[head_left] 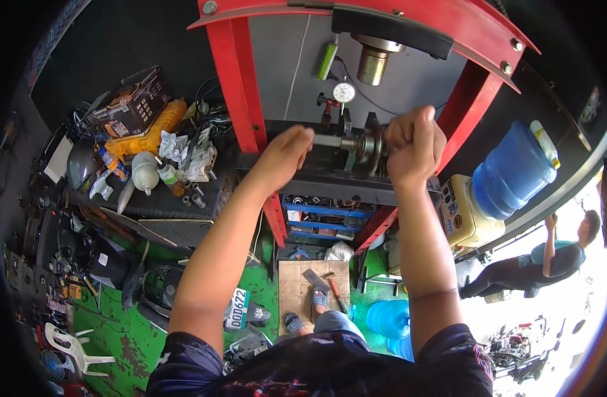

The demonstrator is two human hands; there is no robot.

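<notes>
A metal crankshaft (368,149) lies sideways across the bed of a red shop press, its middle smeared by motion. My left hand (287,157) is closed at the tip of its thin left shaft, the fingers curled inward. At the other end my right hand (414,144) is closed around the crankshaft's right side and hides that end. Just behind the shaft stands a round white dial gauge (344,92) on a small holder with a red clamp (327,104). The press ram (372,66) hangs above and behind the crankshaft, apart from it.
The red press frame (247,86) rises on both sides. At left, a bench carries a box (131,102), bottles and rags. A water dispenser (472,215) with a blue jug (515,171) stands right. Below, a hammer (336,288) lies on cardboard (293,274). Another person (548,258) is at far right.
</notes>
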